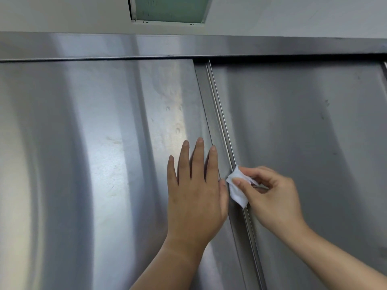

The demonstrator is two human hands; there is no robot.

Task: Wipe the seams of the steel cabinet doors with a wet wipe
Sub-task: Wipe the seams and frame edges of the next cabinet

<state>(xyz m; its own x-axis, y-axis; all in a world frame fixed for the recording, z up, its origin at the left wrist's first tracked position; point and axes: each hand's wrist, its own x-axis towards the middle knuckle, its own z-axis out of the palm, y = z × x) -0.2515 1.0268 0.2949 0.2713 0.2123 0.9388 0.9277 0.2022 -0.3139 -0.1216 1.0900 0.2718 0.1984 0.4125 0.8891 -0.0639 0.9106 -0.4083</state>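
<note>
Two brushed steel cabinet doors fill the view: the left door (94,153) and the right door (303,132). A vertical seam (217,114) runs between them, slanting down to the right. My right hand (270,195) pinches a folded white wet wipe (237,190) and presses it onto the seam at mid height. My left hand (195,191) lies flat on the left door beside the seam, fingers spread and pointing up, thumb close to the wipe. It holds nothing.
A horizontal steel rail (188,47) caps the doors, with a dark gap (293,58) under it on the right. Above is a pale wall with a greenish framed panel (169,9). Smudges and drop marks (173,114) show on the left door.
</note>
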